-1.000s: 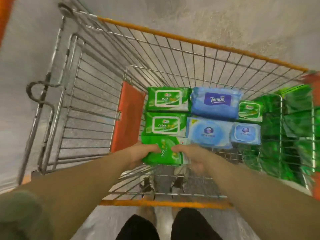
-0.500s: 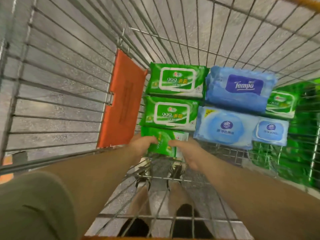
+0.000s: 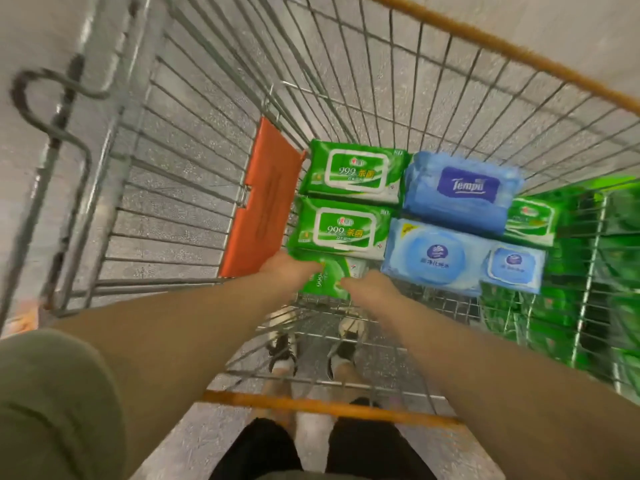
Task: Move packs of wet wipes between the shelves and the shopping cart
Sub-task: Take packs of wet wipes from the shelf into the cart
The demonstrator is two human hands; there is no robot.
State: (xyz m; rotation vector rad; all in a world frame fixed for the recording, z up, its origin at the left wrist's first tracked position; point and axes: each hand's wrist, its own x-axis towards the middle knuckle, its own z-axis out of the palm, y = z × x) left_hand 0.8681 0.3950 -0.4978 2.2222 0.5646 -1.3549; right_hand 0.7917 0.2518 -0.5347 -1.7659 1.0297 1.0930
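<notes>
Two hands grip one green wipes pack (image 3: 327, 280) low in shopping cart (image 3: 498, 50): left hand (image 3: 289, 270) on its left edge, right hand (image 3: 372, 289) on right edge; pack touches second green pack (image 3: 337, 228) behind it

green wipes pack (image 3: 325, 279) held flat in cart (image 3: 207, 188).

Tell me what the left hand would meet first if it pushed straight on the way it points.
Probably the nearer 999 green pack. The left hand holds the green pack lying just before it, pointing up the cart; depth is hard to judge.
</notes>
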